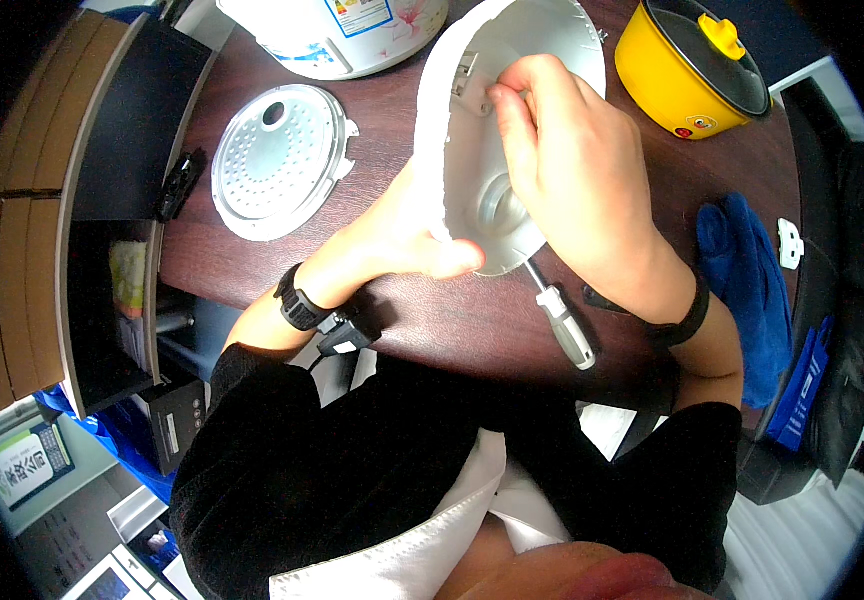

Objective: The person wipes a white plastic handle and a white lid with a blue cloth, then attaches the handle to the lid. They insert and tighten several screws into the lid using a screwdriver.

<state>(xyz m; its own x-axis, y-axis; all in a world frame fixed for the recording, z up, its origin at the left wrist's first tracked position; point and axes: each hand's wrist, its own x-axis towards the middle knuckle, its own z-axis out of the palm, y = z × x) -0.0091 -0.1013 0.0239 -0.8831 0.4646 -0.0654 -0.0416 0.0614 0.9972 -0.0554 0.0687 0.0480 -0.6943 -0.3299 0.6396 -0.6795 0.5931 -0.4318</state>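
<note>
A hollow white plastic lid shell (pixel 472 195) is tilted up over the table with its inside toward me. My left hand (pixel 427 235) grips its lower left rim, the thumb over the edge. Inside the shell, my right hand (pixel 577 150) is closed in a pinch beside a small bracket (pixel 467 80) on the inner wall. Whatever sits between those fingertips is too small or hidden to make out. A screwdriver (pixel 564 325) with a grey and white handle lies just below the shell, its tip out of sight behind it.
On the left lies a round perforated inner lid (pixel 280 165). Behind it stands a white rice cooker body (pixel 342 35). A yellow pot (pixel 687 75) is at the back right, with a blue cloth (pixel 747 290) and a small white plastic part (pixel 790 244) along the right edge. Shelves (pixel 117 130) border the left.
</note>
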